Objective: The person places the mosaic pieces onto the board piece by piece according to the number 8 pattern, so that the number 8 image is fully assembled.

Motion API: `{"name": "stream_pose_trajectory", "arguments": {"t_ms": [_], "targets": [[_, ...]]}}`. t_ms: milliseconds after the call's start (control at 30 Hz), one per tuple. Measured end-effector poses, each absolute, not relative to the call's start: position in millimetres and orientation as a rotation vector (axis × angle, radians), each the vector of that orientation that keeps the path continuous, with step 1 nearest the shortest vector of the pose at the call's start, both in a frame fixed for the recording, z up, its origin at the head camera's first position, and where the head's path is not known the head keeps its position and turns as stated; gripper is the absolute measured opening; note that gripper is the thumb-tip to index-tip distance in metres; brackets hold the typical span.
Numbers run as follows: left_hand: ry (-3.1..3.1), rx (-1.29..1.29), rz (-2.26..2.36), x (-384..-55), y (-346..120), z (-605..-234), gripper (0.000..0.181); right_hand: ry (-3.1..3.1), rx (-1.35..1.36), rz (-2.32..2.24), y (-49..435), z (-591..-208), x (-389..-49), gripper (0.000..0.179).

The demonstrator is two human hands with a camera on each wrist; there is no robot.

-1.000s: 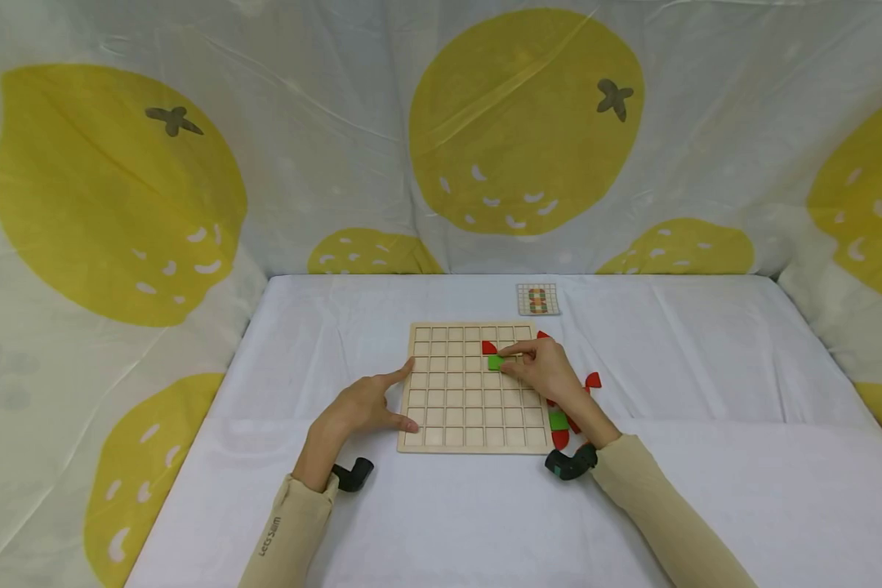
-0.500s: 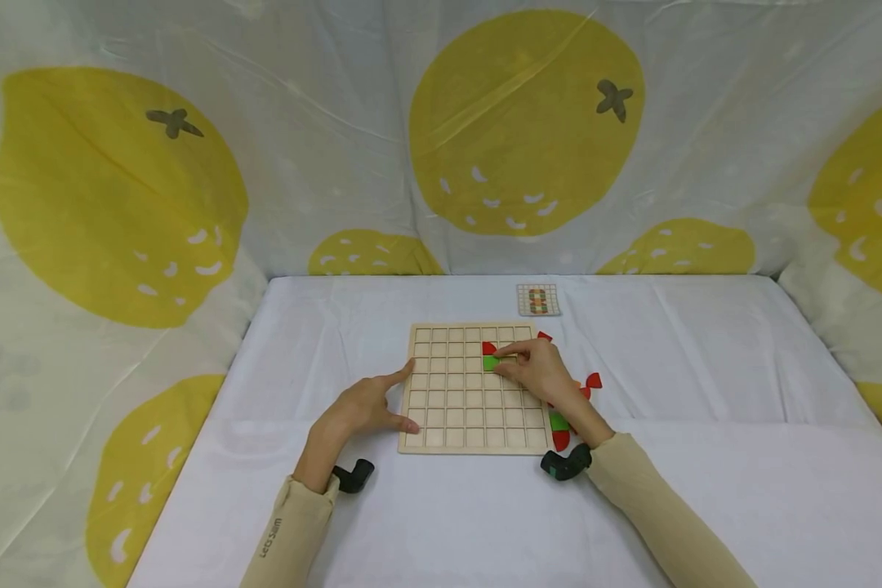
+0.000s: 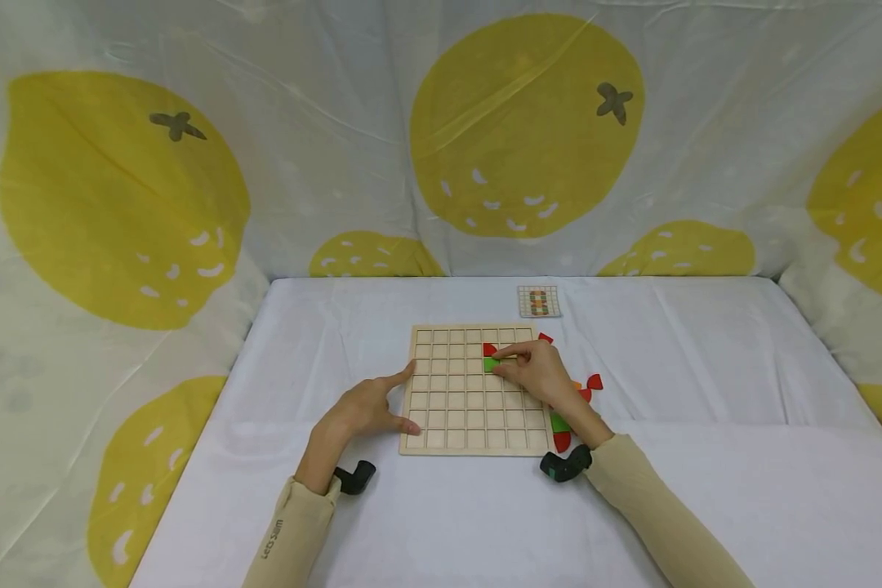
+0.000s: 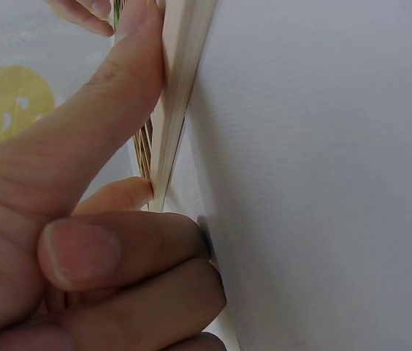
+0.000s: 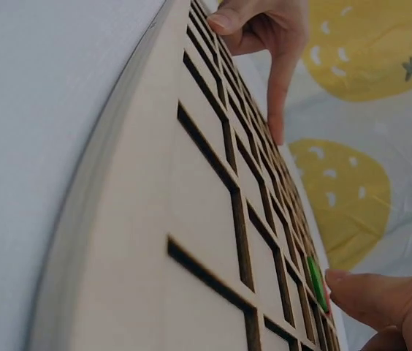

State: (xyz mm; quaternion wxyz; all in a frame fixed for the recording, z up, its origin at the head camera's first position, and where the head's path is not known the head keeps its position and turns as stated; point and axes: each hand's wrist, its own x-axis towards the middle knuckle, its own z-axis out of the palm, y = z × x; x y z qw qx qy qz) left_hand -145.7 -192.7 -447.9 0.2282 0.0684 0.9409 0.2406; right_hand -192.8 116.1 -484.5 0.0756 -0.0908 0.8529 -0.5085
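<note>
A wooden grid board lies flat on the white cloth. My left hand spans its left side, with thumb and index finger extended; in the left wrist view the thumb lies along the board's edge and other fingers are curled below. My right hand holds a green square tile by its right side with index finger and thumb. That tile sits at a cell of the board, directly below a red quarter-circle tile. In the right wrist view the green tile appears beside the thumb.
A small pattern card lies behind the board. Along the board's right side are loose pieces, partly hidden by the right arm: a red piece, a red quarter-circle, a green square and another red piece.
The green square tile has shifted slightly left with my right hand and now lines up under the red tile. In the last half second both hands stay almost still.
</note>
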Motion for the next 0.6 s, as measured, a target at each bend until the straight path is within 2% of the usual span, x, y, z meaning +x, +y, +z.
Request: {"name": "stream_pose_trajectory", "arguments": {"t_ms": [600], "targets": [[2.596,0.175,0.658,-144.7,-191.9,-446.7,0.113,2.643,-0.051,-1.417,187.6,-475.0,-179.3,0.026]]}}
